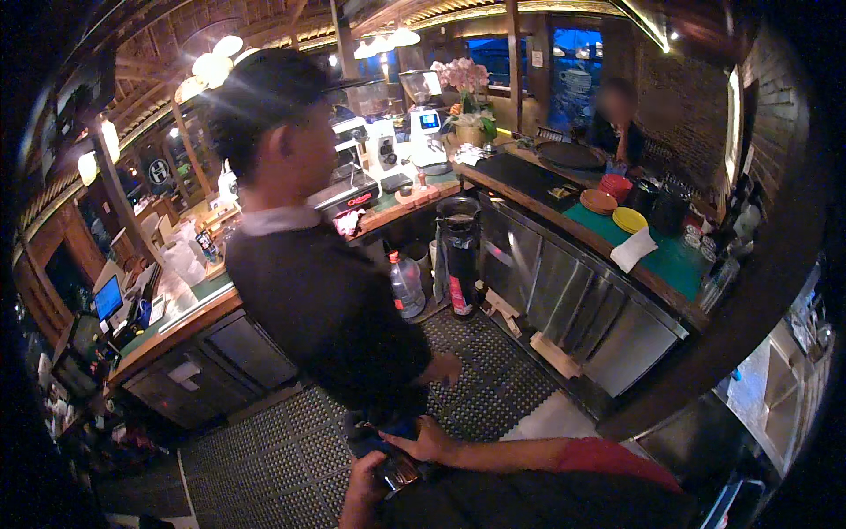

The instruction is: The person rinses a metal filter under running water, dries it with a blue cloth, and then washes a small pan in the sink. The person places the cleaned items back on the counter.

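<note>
Low in the view, my left hand (365, 481) is closed around a small dark shiny object (399, 471). Its end catches the light like glass; I cannot tell exactly what it is. Just above, my right hand (426, 442) reaches in from the right with its fingers stretched out, touching or very near the object's top. Which of these it is, the picture does not settle. Close in front stands a co-worker (317, 297) in a dark shirt, whose blurred hand (441, 370) hangs near mine.
Perforated rubber mats (284, 443) cover the floor. Coffee grinders (426, 132) and an espresso machine (350, 188) stand on the far counter. Below are a water jug (406, 287) and a bin (459, 231). Stacked plates (630, 219) sit right; another person (615, 129) is behind.
</note>
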Action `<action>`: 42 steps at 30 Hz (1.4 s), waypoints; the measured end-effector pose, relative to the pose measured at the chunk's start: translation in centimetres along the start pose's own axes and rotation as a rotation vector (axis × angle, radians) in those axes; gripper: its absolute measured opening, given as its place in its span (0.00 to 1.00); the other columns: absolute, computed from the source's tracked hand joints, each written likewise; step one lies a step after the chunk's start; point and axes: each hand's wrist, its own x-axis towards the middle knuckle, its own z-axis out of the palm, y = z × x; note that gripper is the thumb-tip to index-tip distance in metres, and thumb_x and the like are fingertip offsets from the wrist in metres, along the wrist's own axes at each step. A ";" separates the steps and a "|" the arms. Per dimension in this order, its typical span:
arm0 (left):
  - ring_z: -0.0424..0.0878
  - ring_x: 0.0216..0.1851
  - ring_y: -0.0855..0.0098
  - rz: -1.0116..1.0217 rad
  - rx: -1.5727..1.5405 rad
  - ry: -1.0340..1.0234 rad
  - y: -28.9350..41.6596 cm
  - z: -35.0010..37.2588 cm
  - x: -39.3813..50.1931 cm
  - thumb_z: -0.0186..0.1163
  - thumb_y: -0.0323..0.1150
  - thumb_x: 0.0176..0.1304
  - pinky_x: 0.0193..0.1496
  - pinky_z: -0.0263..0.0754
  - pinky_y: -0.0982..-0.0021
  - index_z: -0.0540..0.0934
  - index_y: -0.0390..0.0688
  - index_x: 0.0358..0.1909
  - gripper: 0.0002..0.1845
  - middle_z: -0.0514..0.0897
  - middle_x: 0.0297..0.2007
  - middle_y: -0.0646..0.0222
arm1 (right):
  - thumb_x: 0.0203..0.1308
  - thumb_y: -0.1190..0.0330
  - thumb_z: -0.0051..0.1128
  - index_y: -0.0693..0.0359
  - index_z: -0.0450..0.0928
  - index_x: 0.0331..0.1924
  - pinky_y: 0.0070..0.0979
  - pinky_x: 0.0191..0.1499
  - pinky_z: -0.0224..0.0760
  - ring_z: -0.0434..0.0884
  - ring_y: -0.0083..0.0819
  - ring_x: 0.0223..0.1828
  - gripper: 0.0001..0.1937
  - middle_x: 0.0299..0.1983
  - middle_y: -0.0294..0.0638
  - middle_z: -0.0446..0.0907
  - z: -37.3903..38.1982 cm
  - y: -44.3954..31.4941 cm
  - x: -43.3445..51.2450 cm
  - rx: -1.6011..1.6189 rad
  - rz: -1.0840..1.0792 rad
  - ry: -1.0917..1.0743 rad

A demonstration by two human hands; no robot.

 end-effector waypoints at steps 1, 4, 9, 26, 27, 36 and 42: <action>0.85 0.40 0.61 -0.020 -0.009 0.011 0.6 0.1 -0.5 0.66 0.31 0.51 0.47 0.83 0.57 0.77 0.37 0.54 0.25 0.84 0.41 0.60 | 0.67 0.55 0.64 0.61 0.81 0.57 0.35 0.58 0.74 0.84 0.42 0.53 0.22 0.55 0.51 0.83 0.0 -0.2 -0.1 0.023 0.008 -0.058; 0.86 0.38 0.64 0.315 0.282 0.131 1.3 0.1 -0.2 0.75 0.35 0.44 0.46 0.83 0.61 0.80 0.36 0.50 0.28 0.86 0.40 0.62 | 0.74 0.52 0.53 0.59 0.78 0.61 0.38 0.55 0.76 0.83 0.52 0.51 0.22 0.60 0.55 0.79 0.2 -2.5 -0.6 0.098 0.065 -0.051; 0.85 0.41 0.71 0.642 0.762 0.368 0.7 1.1 -0.2 0.80 0.36 0.44 0.49 0.79 0.66 0.82 0.38 0.49 0.29 0.87 0.42 0.68 | 0.72 0.49 0.54 0.62 0.68 0.68 0.39 0.66 0.68 0.77 0.49 0.62 0.30 0.64 0.53 0.74 0.3 1.5 0.4 -0.303 -0.005 -0.074; 0.85 0.51 0.61 0.384 0.065 -0.096 10.5 0.9 -1.6 0.73 0.31 0.41 0.54 0.82 0.57 0.74 0.34 0.60 0.38 0.85 0.49 0.56 | 0.72 0.39 0.43 0.66 0.75 0.63 0.44 0.68 0.70 0.82 0.49 0.57 0.36 0.56 0.50 0.83 -7.8 -11.6 4.1 1.436 0.260 -0.105; 0.85 0.51 0.62 0.333 0.191 -0.081 11.0 2.2 -2.1 0.74 0.31 0.39 0.53 0.82 0.58 0.74 0.35 0.61 0.41 0.85 0.49 0.57 | 0.72 0.39 0.44 0.65 0.75 0.63 0.44 0.67 0.71 0.82 0.49 0.55 0.35 0.54 0.49 0.84 -8.1 -12.6 3.8 1.385 0.311 -0.043; 0.80 0.57 0.68 0.189 0.385 -0.214 9.0 1.3 -1.5 0.74 0.30 0.36 0.64 0.72 0.66 0.73 0.37 0.65 0.45 0.83 0.56 0.65 | 0.48 0.65 0.74 0.65 0.83 0.46 0.39 0.64 0.68 0.76 0.47 0.60 0.21 0.53 0.49 0.76 -6.8 -13.6 4.0 -0.108 -0.526 -0.332; 0.82 0.47 0.73 0.201 0.714 -0.194 7.3 1.7 -1.3 0.76 0.34 0.37 0.56 0.76 0.68 0.78 0.36 0.57 0.38 0.86 0.47 0.72 | 0.57 0.69 0.67 0.62 0.83 0.51 0.38 0.68 0.64 0.75 0.44 0.63 0.17 0.60 0.49 0.75 -5.9 -9.2 1.8 -0.036 -0.405 -0.427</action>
